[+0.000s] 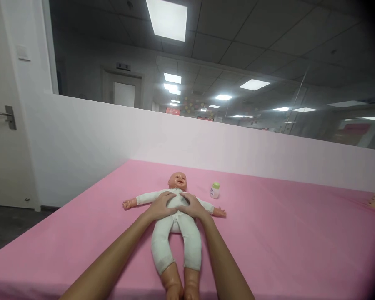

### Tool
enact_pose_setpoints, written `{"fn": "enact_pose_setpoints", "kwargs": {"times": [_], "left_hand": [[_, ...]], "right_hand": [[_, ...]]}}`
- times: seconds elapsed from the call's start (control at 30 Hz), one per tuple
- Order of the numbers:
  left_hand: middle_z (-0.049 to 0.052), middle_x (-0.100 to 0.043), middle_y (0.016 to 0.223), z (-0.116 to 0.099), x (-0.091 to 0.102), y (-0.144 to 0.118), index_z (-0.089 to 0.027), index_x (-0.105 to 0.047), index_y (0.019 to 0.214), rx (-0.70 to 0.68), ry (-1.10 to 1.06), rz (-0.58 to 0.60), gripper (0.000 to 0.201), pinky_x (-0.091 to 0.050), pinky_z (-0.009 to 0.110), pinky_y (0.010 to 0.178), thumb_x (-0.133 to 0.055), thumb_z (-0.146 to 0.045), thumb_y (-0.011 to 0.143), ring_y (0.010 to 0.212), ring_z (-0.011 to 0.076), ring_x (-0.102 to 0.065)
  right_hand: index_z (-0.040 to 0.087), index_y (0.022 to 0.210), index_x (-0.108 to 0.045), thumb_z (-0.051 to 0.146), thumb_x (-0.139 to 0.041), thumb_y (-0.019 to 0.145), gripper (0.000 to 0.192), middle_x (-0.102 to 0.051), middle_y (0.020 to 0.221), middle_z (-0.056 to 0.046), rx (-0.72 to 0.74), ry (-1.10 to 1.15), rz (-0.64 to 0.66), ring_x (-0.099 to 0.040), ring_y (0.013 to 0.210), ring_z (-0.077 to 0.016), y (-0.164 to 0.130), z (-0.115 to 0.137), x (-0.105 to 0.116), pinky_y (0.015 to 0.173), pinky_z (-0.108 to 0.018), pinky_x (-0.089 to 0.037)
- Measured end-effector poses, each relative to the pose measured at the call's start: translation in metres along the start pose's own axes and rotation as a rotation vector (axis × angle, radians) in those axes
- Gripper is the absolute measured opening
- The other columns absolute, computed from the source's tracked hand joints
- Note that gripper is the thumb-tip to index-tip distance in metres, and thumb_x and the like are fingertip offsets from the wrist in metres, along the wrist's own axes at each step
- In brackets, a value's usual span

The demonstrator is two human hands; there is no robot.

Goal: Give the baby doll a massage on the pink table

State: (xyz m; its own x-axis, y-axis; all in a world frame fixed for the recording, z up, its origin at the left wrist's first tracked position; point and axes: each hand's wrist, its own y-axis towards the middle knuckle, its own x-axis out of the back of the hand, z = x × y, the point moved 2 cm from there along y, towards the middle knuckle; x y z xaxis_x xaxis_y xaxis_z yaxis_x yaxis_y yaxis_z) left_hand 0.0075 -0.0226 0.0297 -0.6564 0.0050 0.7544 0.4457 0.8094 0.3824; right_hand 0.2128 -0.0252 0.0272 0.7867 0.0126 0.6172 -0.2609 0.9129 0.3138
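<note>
On the pink bed (268, 233), a doll (175, 216) is laid on its back. Its tummy is pressed by the left hand (161, 206) and right hand (193, 206), both spread flat. The small bottle (215, 190) nearby could be knocked over by an elbow.

Doll (175, 216) on bed (268, 233), bottle (215, 190) right of head.

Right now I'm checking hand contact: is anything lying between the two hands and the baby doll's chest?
Nothing visible does. The left hand and right hand rest flat on the baby doll, on its white suit. The small bottle stands apart, beside its head.
</note>
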Motion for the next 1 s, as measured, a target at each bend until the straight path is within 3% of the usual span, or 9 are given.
{"fn": "enact_pose_setpoints", "kwargs": {"times": [0.13, 0.23, 0.4, 0.5, 0.6, 0.7, 0.8, 0.9, 1.0], "left_hand": [[0.013, -0.065, 0.129, -0.006, -0.002, 0.008, -0.018, -0.063, 0.129, 0.026, 0.049, -0.054, 0.051, -0.046, 0.049, 0.106, -0.067, -0.039, 0.082, 0.124, 0.0345, -0.057], [0.012, -0.066, 0.128, -0.009, -0.002, 0.009, -0.020, -0.065, 0.125, 0.034, 0.060, -0.066, 0.046, -0.047, 0.049, 0.105, -0.066, -0.038, 0.083, 0.123, 0.0338, -0.058], [0.014, -0.047, 0.156, -0.004, -0.002, 0.001, -0.023, -0.054, 0.146, 0.033, 0.029, -0.007, 0.067, -0.031, 0.051, 0.120, -0.064, -0.054, 0.087, 0.146, 0.0352, -0.040], [0.012, -0.037, 0.164, 0.000, -0.003, 0.000, -0.024, -0.048, 0.152, 0.035, 0.036, 0.044, 0.073, -0.026, 0.052, 0.123, -0.061, -0.058, 0.089, 0.151, 0.0356, -0.031], [0.013, -0.046, 0.158, 0.000, -0.004, 0.004, -0.023, -0.057, 0.144, 0.031, 0.063, 0.029, 0.064, -0.032, 0.051, 0.121, -0.062, -0.054, 0.088, 0.146, 0.0358, -0.041], [0.013, -0.061, 0.141, -0.002, -0.005, 0.010, -0.020, -0.070, 0.124, -0.006, 0.108, -0.038, 0.044, -0.040, 0.048, 0.114, -0.062, -0.044, 0.089, 0.132, 0.0338, -0.054], [0.012, -0.066, 0.130, -0.006, -0.006, 0.012, -0.020, -0.073, 0.112, -0.052, 0.133, -0.078, 0.031, -0.045, 0.046, 0.108, -0.059, -0.036, 0.089, 0.123, 0.0319, -0.060], [0.013, -0.059, 0.142, -0.005, -0.002, 0.008, -0.022, -0.069, 0.126, -0.041, 0.118, -0.058, 0.043, -0.041, 0.048, 0.113, -0.061, -0.044, 0.090, 0.132, 0.0332, -0.054], [0.012, -0.045, 0.158, -0.002, 0.005, 0.002, -0.024, -0.055, 0.146, -0.015, 0.076, 0.032, 0.069, -0.036, 0.048, 0.117, -0.064, -0.057, 0.086, 0.144, 0.0361, -0.042]], "right_hand": [[0.021, 0.129, -0.066, 0.031, -0.077, 0.071, 0.060, -0.065, 0.135, -0.009, -0.032, -0.039, -0.080, -0.057, 0.128, -0.0301, 0.008, -0.004, -0.003, 0.110, -0.045, -0.044], [0.021, 0.122, -0.069, 0.030, -0.077, 0.069, 0.054, -0.067, 0.129, -0.009, -0.043, -0.054, -0.114, -0.058, 0.126, -0.0304, 0.009, -0.004, -0.003, 0.108, -0.044, -0.045], [0.024, 0.138, -0.061, 0.037, -0.076, 0.074, 0.067, -0.059, 0.143, -0.010, -0.016, -0.054, -0.056, -0.051, 0.135, -0.0324, 0.000, 0.005, 0.000, 0.111, -0.046, -0.042], [0.028, 0.140, -0.059, 0.041, -0.074, 0.077, 0.066, -0.055, 0.148, -0.007, -0.004, -0.076, -0.015, -0.045, 0.139, -0.0330, -0.001, 0.006, 0.000, 0.113, -0.048, -0.038], [0.026, 0.130, -0.065, 0.042, -0.075, 0.076, 0.057, -0.060, 0.138, -0.008, -0.049, -0.117, -0.026, -0.049, 0.132, -0.0327, 0.004, 0.001, -0.002, 0.110, -0.047, -0.040], [0.023, 0.111, -0.072, 0.040, -0.074, 0.076, 0.039, -0.066, 0.119, -0.008, -0.055, -0.171, -0.069, -0.055, 0.120, -0.0309, 0.011, -0.003, -0.005, 0.103, -0.045, -0.044], [0.021, 0.099, -0.073, 0.037, -0.073, 0.076, 0.028, -0.067, 0.109, -0.008, -0.033, -0.189, -0.098, -0.057, 0.113, -0.0297, 0.013, -0.004, -0.006, 0.100, -0.043, -0.046], [0.022, 0.114, -0.071, 0.039, -0.074, 0.076, 0.042, -0.066, 0.121, -0.009, 0.004, -0.141, -0.078, -0.055, 0.121, -0.0305, 0.007, -0.003, -0.004, 0.105, -0.044, -0.044], [0.024, 0.140, -0.058, 0.041, -0.073, 0.078, 0.066, -0.052, 0.149, -0.010, 0.006, -0.088, 0.016, -0.043, 0.140, -0.0318, 0.001, -0.001, -0.001, 0.116, -0.047, -0.035]]}}
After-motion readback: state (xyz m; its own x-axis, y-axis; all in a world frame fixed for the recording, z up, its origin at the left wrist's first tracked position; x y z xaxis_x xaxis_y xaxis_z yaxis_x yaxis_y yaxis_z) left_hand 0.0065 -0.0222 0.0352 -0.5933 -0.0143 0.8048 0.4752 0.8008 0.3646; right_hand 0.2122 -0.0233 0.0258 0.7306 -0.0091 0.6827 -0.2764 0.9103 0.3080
